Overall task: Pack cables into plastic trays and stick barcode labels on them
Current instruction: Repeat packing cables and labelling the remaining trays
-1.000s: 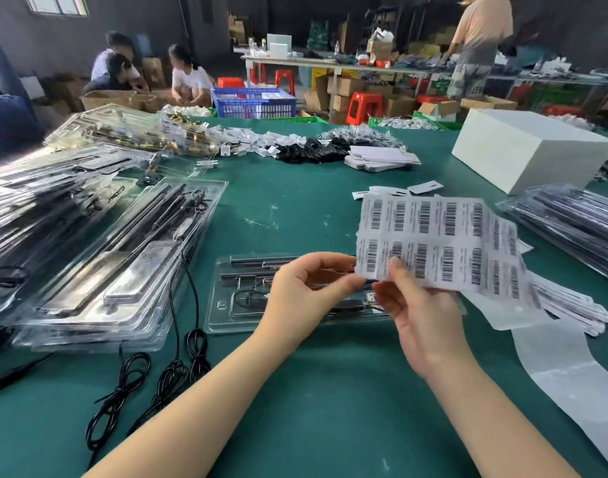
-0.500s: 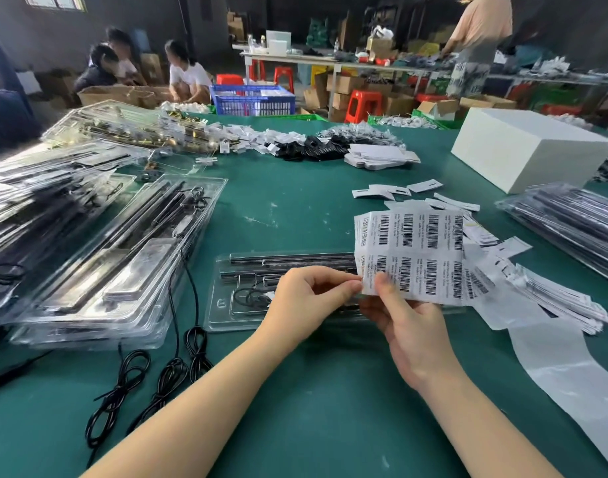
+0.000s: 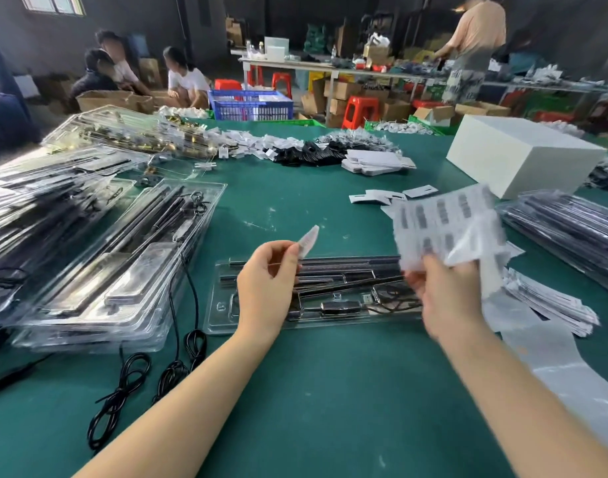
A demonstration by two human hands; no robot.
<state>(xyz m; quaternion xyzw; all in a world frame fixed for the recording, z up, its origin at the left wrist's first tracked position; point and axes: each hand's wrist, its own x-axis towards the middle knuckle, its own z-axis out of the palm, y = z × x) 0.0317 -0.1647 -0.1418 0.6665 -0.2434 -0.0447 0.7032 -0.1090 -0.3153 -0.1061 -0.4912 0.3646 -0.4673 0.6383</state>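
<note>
Pinching a peeled barcode label [image 3: 307,240], the left hand [image 3: 266,291] hovers over the packed tray [image 3: 223,312], whose long axis runs nine-to-three, while the right hand [image 3: 447,298], at three o'clock, grips the label sheet [image 3: 443,215].

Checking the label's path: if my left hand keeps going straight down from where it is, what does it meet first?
Probably the clear plastic tray directly below the left hand, which pinches a peeled barcode label. How high the hand is above it is unclear.
</note>
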